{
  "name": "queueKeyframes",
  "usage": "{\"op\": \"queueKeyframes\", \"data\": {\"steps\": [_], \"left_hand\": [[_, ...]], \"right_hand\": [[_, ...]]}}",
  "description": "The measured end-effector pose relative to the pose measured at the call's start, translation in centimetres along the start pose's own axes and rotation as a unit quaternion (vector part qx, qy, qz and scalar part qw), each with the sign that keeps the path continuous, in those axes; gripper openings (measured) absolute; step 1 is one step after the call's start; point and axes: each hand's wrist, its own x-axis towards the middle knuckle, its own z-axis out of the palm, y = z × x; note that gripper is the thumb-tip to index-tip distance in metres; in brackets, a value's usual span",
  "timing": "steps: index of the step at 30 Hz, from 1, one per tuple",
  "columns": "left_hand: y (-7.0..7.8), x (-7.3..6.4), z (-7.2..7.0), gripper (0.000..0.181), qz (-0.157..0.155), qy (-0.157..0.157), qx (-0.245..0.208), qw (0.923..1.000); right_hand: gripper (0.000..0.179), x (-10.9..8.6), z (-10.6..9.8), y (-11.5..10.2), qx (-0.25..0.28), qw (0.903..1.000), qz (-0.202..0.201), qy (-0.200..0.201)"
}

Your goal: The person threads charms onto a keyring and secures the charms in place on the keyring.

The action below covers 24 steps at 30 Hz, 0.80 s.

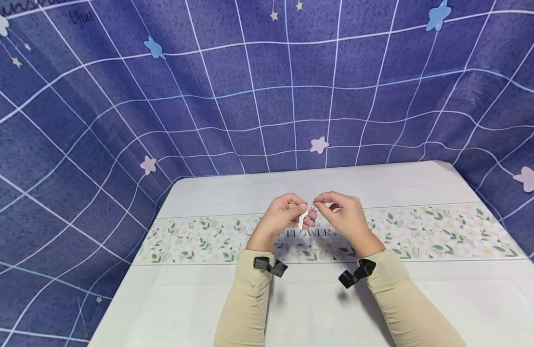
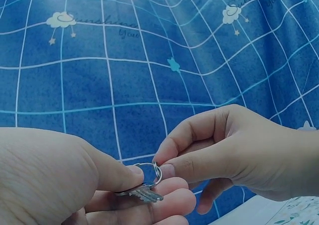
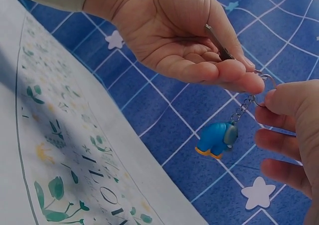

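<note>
Over the table my left hand (image 1: 281, 215) pinches a silver key (image 2: 143, 193) between thumb and fingers, its toothed end sticking out across the fingers. The metal key ring (image 2: 159, 174) loops off the key's head. Its far side is pinched between the thumb and index finger of my right hand (image 1: 345, 217), with the other right fingers spread beneath. In the right wrist view a blue figure charm (image 3: 214, 137) with orange feet and a greyish end dangles from the ring on a short chain (image 3: 242, 109).
A white tablecloth (image 1: 197, 294) with a floral band lettered "FLOWER" covers the table below both hands. Behind and to the sides hangs a blue-purple curtain (image 1: 267, 106) with a grid and stars. Black camera mounts (image 1: 357, 273) sit on both wrists.
</note>
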Motion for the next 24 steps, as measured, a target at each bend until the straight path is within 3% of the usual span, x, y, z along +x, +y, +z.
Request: {"op": "queueKeyframes", "data": {"steps": [9, 17, 20, 24], "left_hand": [[0.1, -0.1, -0.3, 0.007, 0.006, 0.005, 0.009, 0.9999], [0.4, -0.2, -0.4, 0.007, 0.008, 0.007, 0.000, 0.9999], [0.5, -0.2, -0.4, 0.008, 0.008, 0.010, 0.000, 0.9999], [0.4, -0.2, -0.4, 0.009, 0.008, 0.010, 0.003, 0.9999]], "right_hand": [[0.014, 0.0, 0.1, 0.0, 0.033, 0.9992, 0.021, -0.001], [0.011, 0.0, -0.2, 0.1, 0.107, 0.9896, 0.095, -0.013], [0.014, -0.3, -0.2, 0.9, 0.169, 0.9751, 0.141, -0.025], [0.023, -1.0, 0.1, 2.2, 0.268, 0.9394, 0.211, -0.037]]}}
